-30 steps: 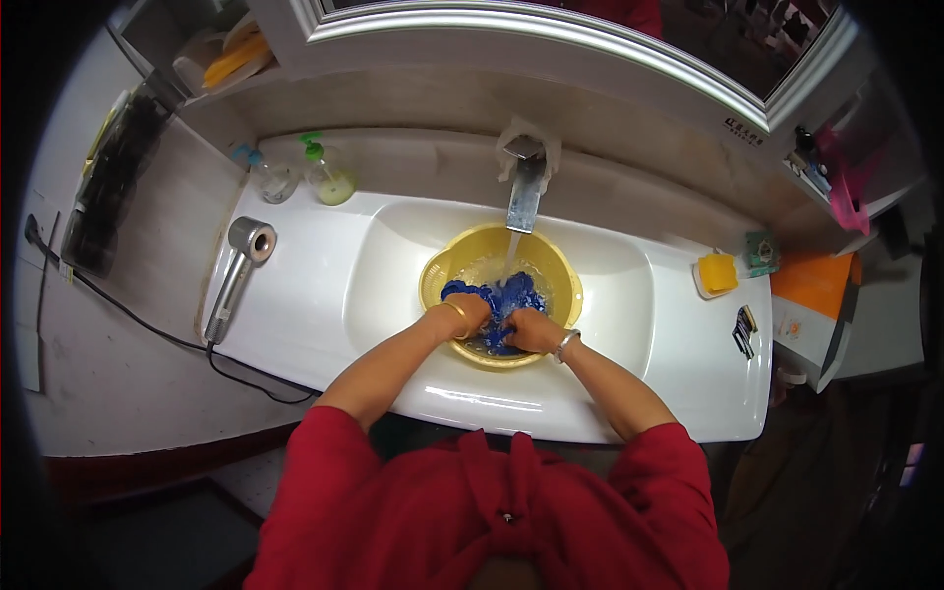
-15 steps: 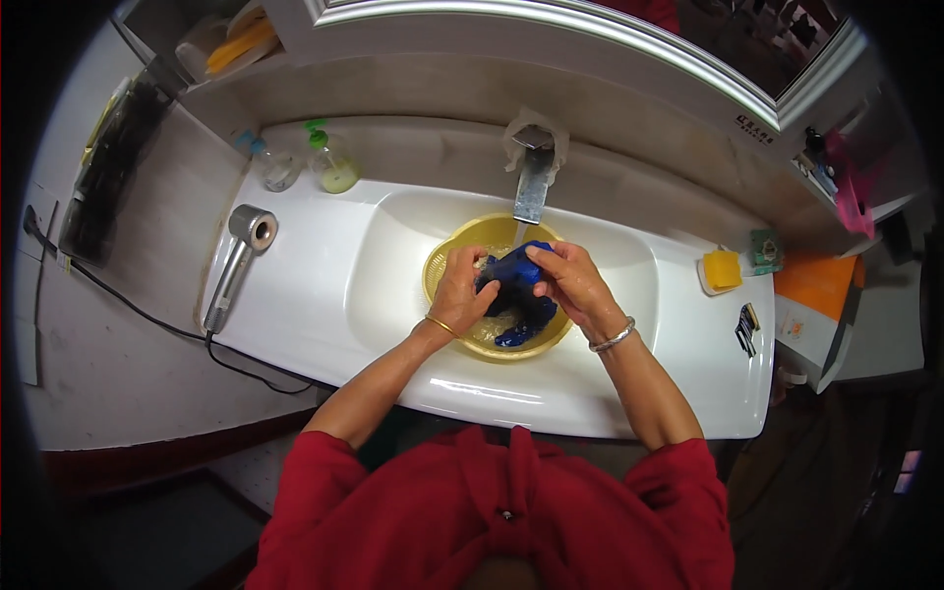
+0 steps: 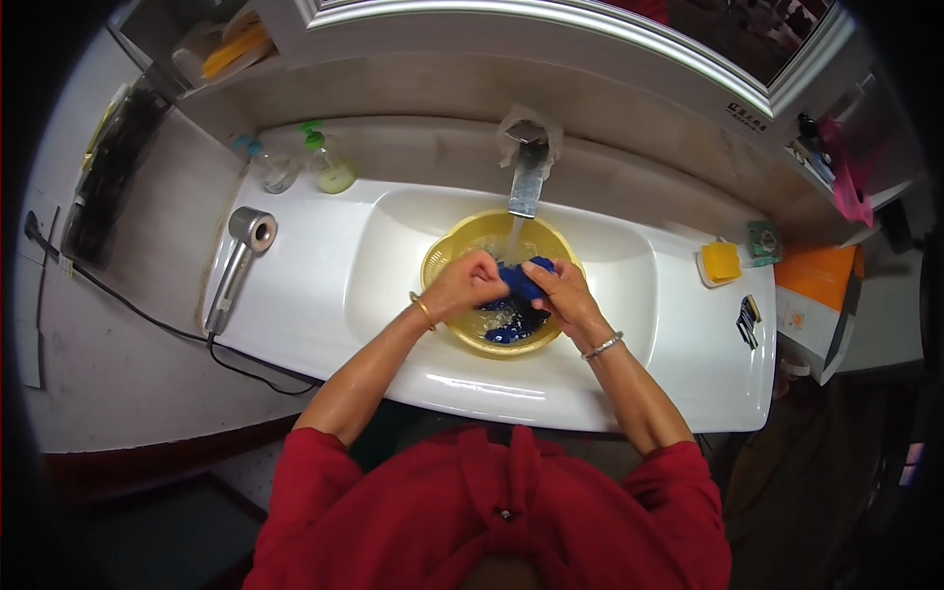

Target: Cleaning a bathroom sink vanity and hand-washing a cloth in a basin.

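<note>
Over a yellow basin (image 3: 574, 258) in the sink, I hold a wet dark-blue cloth (image 3: 523, 279). My right hand (image 3: 562, 295) is closed round its right side, with the thumb on top. Curled into a fist, my left hand (image 3: 472, 285) meets the cloth's left edge; the fingertips are hidden. More of the blue cloth lies low in the basin, in bubbly water. From the metal faucet (image 3: 526, 189) a stream runs into the basin just behind my hands.
A hair dryer (image 3: 236, 270) lies on the left counter, its cord trailing down. Two pump bottles (image 3: 334, 173) stand at the back left. To the right are a yellow sponge (image 3: 721, 264), a green box (image 3: 764, 243) and small dark items (image 3: 749, 323). A mirror cabinet overhangs the back.
My left hand has curled from a looser hold into a fist. The raised cloth is lower and more bunched, and the right hand has come down slightly with it.
</note>
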A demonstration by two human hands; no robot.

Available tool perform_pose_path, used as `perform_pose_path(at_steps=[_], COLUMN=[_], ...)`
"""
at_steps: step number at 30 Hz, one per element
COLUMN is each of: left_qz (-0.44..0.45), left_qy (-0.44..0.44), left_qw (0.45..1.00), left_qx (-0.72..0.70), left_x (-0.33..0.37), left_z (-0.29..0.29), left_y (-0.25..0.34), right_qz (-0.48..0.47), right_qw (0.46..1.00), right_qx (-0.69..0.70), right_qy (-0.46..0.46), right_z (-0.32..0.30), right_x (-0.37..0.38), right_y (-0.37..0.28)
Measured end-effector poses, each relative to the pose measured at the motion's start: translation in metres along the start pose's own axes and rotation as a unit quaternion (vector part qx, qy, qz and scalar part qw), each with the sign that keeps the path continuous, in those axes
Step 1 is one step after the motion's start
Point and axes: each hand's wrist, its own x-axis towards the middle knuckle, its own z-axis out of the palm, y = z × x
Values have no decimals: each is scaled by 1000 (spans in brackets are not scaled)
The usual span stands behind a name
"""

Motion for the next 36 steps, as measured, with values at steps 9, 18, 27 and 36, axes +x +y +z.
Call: perform_pose_path(at_steps=[9,18,27,36], left_qz=[12,72,64,303], left_qy=[36,23,67,121], left_qw=[998,989,967,934], left_qx=[40,127,239,143], left_x=[-13,-10,6,5], left_z=[1,27,26,-7], left_y=[-22,6,83,179], right_qz=[-201,-273,-127,-419], right_qw=[945,887,986,903], right_qx=[-256,-373,-112,-89], right_qy=[-40,-5,-8,-13], right_z=[-15,12,-34,2], right_x=[-3,-33,-10,-46], right_y=[19,-35,-35,-146])
